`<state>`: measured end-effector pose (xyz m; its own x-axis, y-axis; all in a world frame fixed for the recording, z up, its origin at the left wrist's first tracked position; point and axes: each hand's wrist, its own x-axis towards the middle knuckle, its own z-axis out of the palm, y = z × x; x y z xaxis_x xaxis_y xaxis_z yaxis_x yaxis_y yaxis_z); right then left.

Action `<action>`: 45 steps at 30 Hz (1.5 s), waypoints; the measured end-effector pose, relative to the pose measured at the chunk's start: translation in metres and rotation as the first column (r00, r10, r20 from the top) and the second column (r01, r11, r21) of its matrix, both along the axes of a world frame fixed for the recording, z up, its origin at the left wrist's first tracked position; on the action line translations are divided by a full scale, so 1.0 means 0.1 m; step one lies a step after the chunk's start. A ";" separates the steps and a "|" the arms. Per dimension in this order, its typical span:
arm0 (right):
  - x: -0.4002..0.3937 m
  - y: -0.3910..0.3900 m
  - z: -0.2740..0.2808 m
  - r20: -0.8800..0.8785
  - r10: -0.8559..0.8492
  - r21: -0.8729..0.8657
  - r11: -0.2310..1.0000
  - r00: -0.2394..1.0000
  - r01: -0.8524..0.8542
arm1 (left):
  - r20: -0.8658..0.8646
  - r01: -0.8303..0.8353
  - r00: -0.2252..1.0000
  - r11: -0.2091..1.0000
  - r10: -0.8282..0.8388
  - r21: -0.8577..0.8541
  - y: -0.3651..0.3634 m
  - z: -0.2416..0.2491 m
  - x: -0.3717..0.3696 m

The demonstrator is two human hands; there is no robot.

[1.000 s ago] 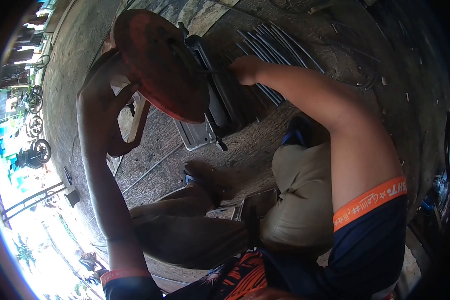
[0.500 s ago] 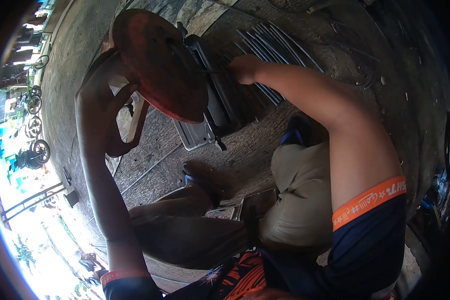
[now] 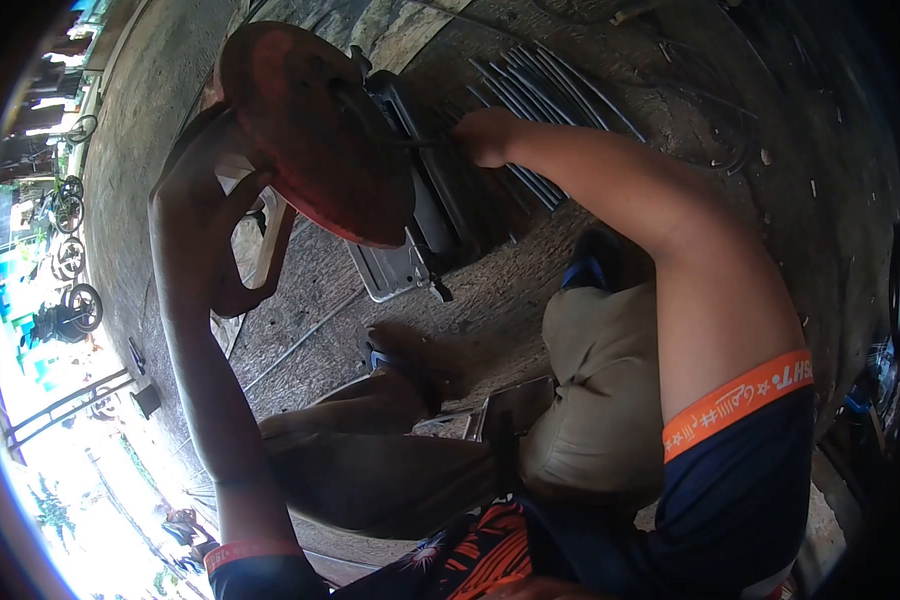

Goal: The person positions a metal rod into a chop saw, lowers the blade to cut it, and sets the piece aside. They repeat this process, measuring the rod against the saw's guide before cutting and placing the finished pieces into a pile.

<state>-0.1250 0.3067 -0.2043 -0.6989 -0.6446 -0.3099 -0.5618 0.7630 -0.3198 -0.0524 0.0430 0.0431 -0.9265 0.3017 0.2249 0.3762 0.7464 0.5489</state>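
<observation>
A cut-off saw with a round red blade guard (image 3: 305, 125) stands on the floor in front of me. My left hand (image 3: 198, 195) is closed round the saw's loop-shaped handle (image 3: 273, 248), left of the guard. Over the dark saw base (image 3: 440, 190), my right hand (image 3: 485, 137) is closed on a thin metal rod (image 3: 425, 143), which runs left toward the guard. The rod's far end and the cutting disc are hidden behind the guard. My right fingertips are in shadow.
Several cut metal rods (image 3: 545, 85) lie side by side on the floor beyond my right hand. A bare metal plate (image 3: 380, 275) sticks out from the near side of the saw. My sandalled feet (image 3: 595, 260) are close by. Motorbikes (image 3: 78, 310) stand outside at the left.
Almost nothing differs. Both hands keep their places on the handle and the rod; the guard and arms show only a very slight shift in view.
</observation>
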 end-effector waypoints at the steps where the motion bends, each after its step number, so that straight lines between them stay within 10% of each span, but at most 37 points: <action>1: -0.01 0.00 -0.03 0.000 0.000 0.000 1.000 1.000 0.000 | 0.015 -0.001 1.000 1.000 0.000 0.004 -0.01 0.00 0.00; 45: -0.05 -0.02 -0.05 -0.019 0.006 0.018 1.000 1.000 -0.006 | 0.030 -0.006 1.000 0.999 0.004 0.035 0.03 0.02 0.02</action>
